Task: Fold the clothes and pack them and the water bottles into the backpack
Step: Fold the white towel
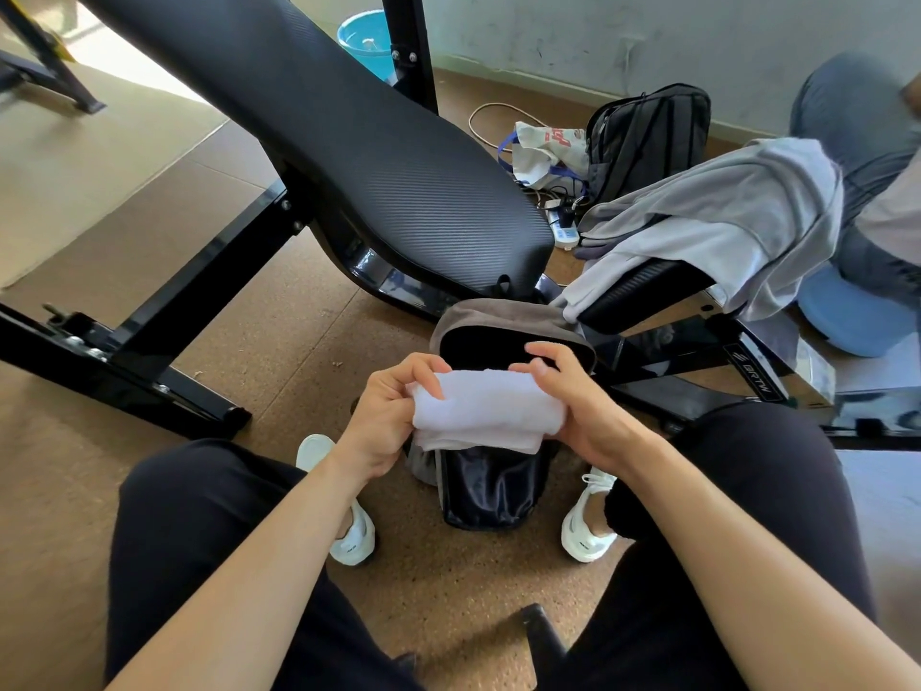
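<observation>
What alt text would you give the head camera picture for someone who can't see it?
Seen from above, a seated person's left hand and right hand hold a folded white cloth over an open backpack standing on the floor between their feet. A grey garment lies draped on a black workout bench behind.

Folded cloth sits between the hands: left hand grips its left end, right hand its right end. Backpack stands on the floor directly under and just beyond the hands, mouth open.

- Left shoe lies nearer than the left hand, right shoe nearer than the right hand, with the backpack between them.
- Bench backrest lies beyond and left of the left hand.
- Sweatshirt is draped over the bench seat, beyond and right of the right hand.
- Second bag, with the tote at its left and the power strip in front, sits well beyond the hands.
</observation>
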A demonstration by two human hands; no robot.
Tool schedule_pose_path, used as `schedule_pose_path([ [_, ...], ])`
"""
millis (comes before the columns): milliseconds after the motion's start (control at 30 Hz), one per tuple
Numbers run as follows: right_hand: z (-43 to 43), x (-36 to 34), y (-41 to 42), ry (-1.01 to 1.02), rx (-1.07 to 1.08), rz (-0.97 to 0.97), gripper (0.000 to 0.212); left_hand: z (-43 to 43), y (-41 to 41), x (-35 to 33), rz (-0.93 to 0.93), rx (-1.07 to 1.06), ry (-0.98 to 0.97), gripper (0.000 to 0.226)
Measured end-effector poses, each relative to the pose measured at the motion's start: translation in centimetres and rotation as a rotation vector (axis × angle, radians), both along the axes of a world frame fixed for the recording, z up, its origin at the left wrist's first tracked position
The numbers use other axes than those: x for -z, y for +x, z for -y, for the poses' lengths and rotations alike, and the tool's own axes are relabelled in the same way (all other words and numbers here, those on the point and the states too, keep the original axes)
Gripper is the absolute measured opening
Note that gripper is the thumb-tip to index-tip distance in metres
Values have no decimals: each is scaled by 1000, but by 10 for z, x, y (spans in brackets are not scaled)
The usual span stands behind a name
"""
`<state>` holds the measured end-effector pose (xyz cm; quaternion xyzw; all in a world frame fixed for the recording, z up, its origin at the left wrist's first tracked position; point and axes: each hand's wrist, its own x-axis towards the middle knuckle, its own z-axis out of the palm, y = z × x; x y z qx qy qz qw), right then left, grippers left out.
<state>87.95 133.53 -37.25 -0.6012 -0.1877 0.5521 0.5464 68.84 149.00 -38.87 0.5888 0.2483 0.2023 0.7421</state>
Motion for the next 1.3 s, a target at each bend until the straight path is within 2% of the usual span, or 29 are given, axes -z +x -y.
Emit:
schedule_pose_path([
  [133, 2, 0, 0, 15, -202, 125, 60, -1, -2, 4, 5, 18, 71, 55],
  [267, 3, 1, 5, 41, -204, 204, 51, -4, -3, 6, 17, 41, 164, 46],
  [367, 3, 2, 9, 44, -170, 270, 48, -6, -3, 10, -8, 37, 233, 54],
  [433, 2, 2, 11, 34, -153, 347, 45, -7, -3, 6, -55, 65, 200, 51],
  [500, 3, 1, 13, 23, -169, 430, 44, -9, -4, -1, -101, 103, 82, 44],
  [567, 5, 0, 14, 32, -228, 505, 45, -11, -3, -5, -162, 189, 51, 48],
  [633, 5, 1, 8, 51, -309, 544, 46, -6, 1, -5, -252, 315, 150, 50],
  [733, 2, 7, -4, 86, -402, 626, 47, 9, 8, 1, -376, 536, 379, 74],
  [800, 2, 13, -9, 74, -405, 693, 46, 14, 11, 8, -434, 584, 435, 82],
  [933, 3, 24, -11, -44, -417, 778, 45, 15, 12, 30, -495, 619, 455, 86],
  [1067, 0, 36, 13, -272, -764, 819, 54, 26, 12, 61, -601, 695, 492, 80],
  [1133, -9, 44, 39, -389, -851, 851, 63, 25, 10, 74, -651, 685, 501, 76],
  [1300, -45, 79, 111, -502, -716, 1004, 60, 12, 14, 102, -655, 635, 472, 60],
])
